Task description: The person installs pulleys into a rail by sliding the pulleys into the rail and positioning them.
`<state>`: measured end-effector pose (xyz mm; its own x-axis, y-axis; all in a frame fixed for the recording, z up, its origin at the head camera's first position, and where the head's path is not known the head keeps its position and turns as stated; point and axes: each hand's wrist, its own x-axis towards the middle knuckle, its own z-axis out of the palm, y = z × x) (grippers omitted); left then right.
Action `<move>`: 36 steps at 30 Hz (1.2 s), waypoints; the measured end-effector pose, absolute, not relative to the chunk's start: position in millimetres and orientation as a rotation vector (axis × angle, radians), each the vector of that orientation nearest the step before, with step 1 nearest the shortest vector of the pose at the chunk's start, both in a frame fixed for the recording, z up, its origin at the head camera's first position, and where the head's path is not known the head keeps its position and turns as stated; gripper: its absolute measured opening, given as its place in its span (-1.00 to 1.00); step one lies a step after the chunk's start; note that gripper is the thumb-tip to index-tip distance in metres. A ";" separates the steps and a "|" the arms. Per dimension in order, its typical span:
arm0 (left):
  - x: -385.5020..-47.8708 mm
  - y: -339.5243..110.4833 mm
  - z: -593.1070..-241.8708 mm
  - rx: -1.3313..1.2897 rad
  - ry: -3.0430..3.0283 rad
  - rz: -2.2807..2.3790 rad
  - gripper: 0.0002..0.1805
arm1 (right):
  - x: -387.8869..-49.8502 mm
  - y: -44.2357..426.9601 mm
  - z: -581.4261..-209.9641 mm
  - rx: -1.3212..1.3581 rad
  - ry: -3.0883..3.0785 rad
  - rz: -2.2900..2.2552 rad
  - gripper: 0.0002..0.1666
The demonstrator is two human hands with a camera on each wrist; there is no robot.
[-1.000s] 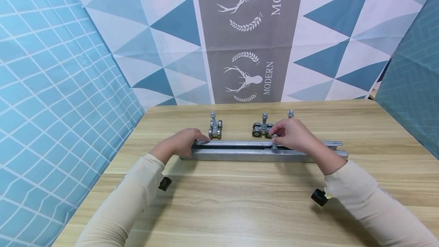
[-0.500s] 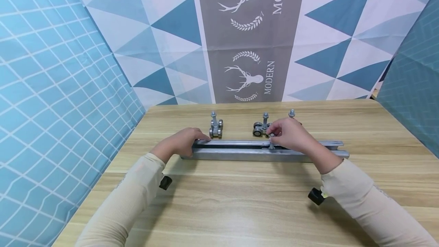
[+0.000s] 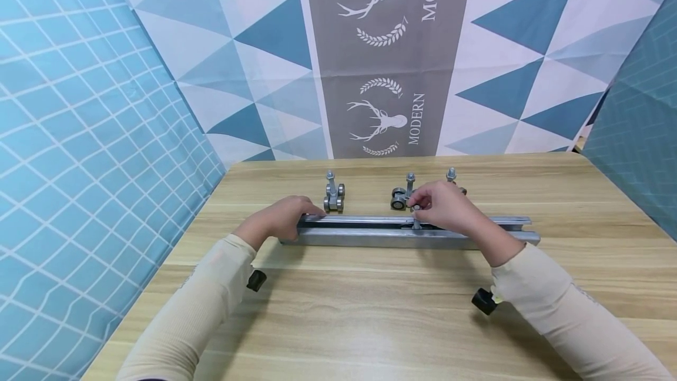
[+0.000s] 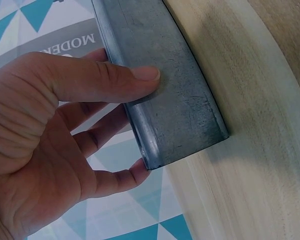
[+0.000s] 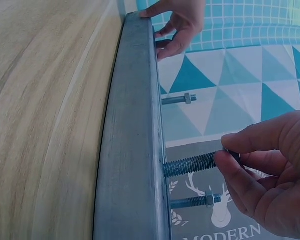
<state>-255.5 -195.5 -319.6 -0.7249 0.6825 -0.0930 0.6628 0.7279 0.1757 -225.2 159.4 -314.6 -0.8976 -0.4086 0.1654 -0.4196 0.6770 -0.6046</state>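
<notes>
A grey metal channel rail (image 3: 365, 239) lies across the table with its slot facing up. My left hand (image 3: 282, 217) grips its left end; in the left wrist view the thumb (image 4: 125, 82) lies on the near face and the fingers are behind. A threaded bolt (image 5: 192, 165) stands up out of the slot, right of the rail's middle. At the bolt's top, my right hand (image 3: 446, 207) pinches it between thumb and fingertips, over a dark end piece. Whatever the bolt joins inside the rail is hidden.
Behind the rail, a roller trolley (image 3: 334, 196) with several wheels and an upright bolt stands at the left. Another trolley (image 3: 399, 199) is behind my right hand, partly covered. A third bolt top (image 3: 451, 174) shows farther right. Patterned cloth (image 3: 378, 75) hangs behind the table.
My right hand has slid a little to the left along the rail, and the pinched bolt has moved with it. The left hand and the rail have stayed in place.
</notes>
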 end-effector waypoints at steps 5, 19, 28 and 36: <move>-256.2 -195.0 -319.8 1.080 2.778 0.197 -0.15 | -225.6 157.4 -313.8 0.724 -2.849 1.051 -0.86; -256.7 -194.3 -321.1 1.062 2.780 0.212 -0.14 | -225.6 147.5 -313.0 0.704 -2.857 1.062 -0.87; -255.8 -194.4 -320.4 1.062 2.779 0.214 -0.14 | -226.4 144.3 -313.6 0.704 -2.863 1.062 -0.86; -254.0 -194.4 -318.3 1.047 2.781 0.212 -0.14 | -227.7 137.9 -312.6 0.740 -2.842 1.085 -0.86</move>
